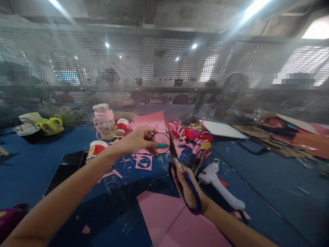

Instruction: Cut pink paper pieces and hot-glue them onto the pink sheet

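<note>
Between thumb and fingers, my left hand [146,139] pinches a small pink paper circle [157,139] with a dark outline. My right hand [190,187] grips blue-handled scissors [173,151], whose blades point up along the circle's right edge. Whether the blades touch the paper I cannot tell. Beneath the scissors lies a large pink sheet [174,219] on the blue table. A square pink offcut [144,162] with a round hole rests below my left hand. Behind the hands, a pink sheet [149,118] carries drawn circles.
A white glue gun [222,187] and a utility knife [198,160] lie on the right. To the left are a pink-lidded bottle [105,121], a red-and-white paper cup [97,149] and a black phone [67,168]. A clear stencil ruler [120,202] lies in front. Perforated metal [159,72] stands behind.
</note>
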`<state>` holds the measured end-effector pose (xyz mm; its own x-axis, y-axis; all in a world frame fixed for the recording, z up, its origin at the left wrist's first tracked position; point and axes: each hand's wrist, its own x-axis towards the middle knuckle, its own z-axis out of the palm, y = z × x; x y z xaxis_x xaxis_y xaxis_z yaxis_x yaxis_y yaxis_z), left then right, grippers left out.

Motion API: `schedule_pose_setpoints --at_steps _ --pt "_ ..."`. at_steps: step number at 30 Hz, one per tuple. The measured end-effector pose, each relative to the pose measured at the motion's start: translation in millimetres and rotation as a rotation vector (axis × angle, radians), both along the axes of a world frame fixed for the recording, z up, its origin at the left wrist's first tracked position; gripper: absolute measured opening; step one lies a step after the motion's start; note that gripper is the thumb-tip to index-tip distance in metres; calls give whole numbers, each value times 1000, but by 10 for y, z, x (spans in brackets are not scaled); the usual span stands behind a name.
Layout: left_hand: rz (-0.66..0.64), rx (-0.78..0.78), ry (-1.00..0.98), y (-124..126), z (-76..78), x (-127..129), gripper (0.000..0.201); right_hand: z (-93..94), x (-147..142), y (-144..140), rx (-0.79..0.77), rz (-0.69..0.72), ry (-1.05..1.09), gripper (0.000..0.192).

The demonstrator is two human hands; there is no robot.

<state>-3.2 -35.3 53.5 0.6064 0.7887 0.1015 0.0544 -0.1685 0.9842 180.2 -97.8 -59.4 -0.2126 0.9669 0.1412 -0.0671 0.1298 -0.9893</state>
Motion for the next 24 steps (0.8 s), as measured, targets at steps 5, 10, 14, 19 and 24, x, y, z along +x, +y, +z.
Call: schedule_pose_setpoints --at_steps 5,10,14,19,24 --pt "-14 10 12 -3 12 -2 29 8 19 3 -13 1 -43 42" --pt "23 72 19 31 5 -26 28 -20 30 11 -1 -24 -46 39" --pt "65 127 29 47 -1 -35 26 -32 30 11 -14 -16 -50 37" --pt "51 97 1 31 1 -14 28 -25 24 15 12 -23 -51 37" --pt "44 88 4 20 7 -20 27 35 10 -4 42 -15 -87 39"
